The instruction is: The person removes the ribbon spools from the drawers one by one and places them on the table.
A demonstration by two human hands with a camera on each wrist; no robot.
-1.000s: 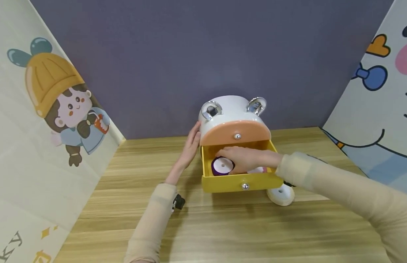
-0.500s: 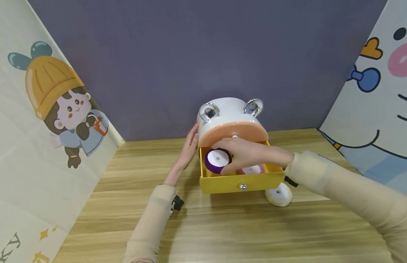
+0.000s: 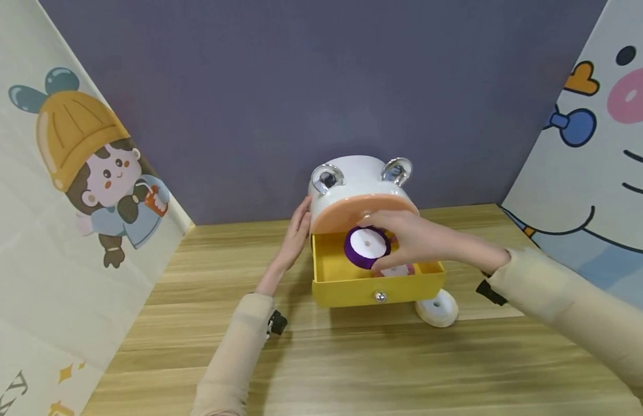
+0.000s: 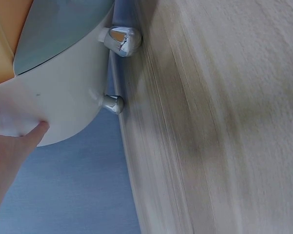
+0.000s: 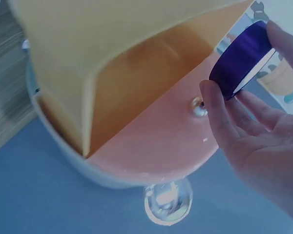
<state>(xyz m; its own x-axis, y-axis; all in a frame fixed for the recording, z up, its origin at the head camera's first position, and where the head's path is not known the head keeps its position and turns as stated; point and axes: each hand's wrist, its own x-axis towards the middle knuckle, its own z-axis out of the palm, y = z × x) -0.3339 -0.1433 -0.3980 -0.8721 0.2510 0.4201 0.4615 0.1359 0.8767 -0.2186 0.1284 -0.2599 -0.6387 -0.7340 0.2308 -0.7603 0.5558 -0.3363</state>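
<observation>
My right hand pinches a roll of purple ribbon with a white core, between thumb and fingers. The roll is raised above the pulled-out yellow drawer, tilted toward the camera. Inside the drawer lies a pink ribbon roll, partly hidden by that hand. The drawer belongs to a white rounded box with silver ears and an orange upper front. My left hand rests on the box's left side; in the left wrist view its fingertip touches the white shell.
On the wooden table, a cream ribbon roll lies by the drawer's right front corner. A dark wall stands right behind the box. Printed panels flank the table on both sides.
My right hand has lifted the purple ribbon roll up out of the drawer and shifted it rightward. More of the drawer floor shows. The left hand stays against the box.
</observation>
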